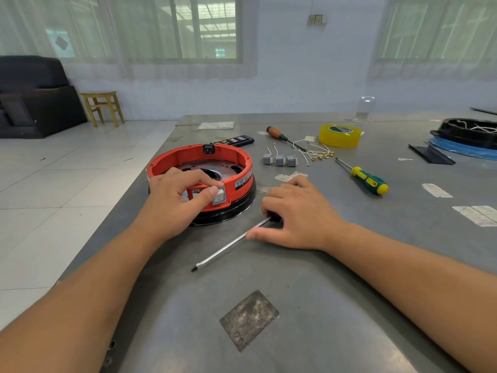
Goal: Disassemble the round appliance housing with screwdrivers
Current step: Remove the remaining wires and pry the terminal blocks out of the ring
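Head view: the round orange housing (200, 168) is sitting on a black base ring (228, 211) near the left edge of the grey worktop (309, 305). The left hand (174, 200) is reaching over the housing's near rim, its fingers and thumb curling in a narrow grip around a white switch (218, 197) set in the orange wall. The right hand (298, 214) is lying on the worktop just beside the housing, its grip closing around the dark handle of a long screwdriver (228, 244) whose steel shaft is pointing toward the near left, tip resting on the worktop.

Further back, three small grey switches (279, 160) with wires are lying in a row, with a wooden-handled screwdriver (279, 135) just behind them and a roll of yellow tape (340, 135) to its right. A green-and-yellow screwdriver (365, 179) is lying well to the right of the housing. A black remote (236, 140) is lying behind the housing, and another black round housing (468, 133) on a blue ring is sitting at the far right edge. Paper scraps are lying scattered about.
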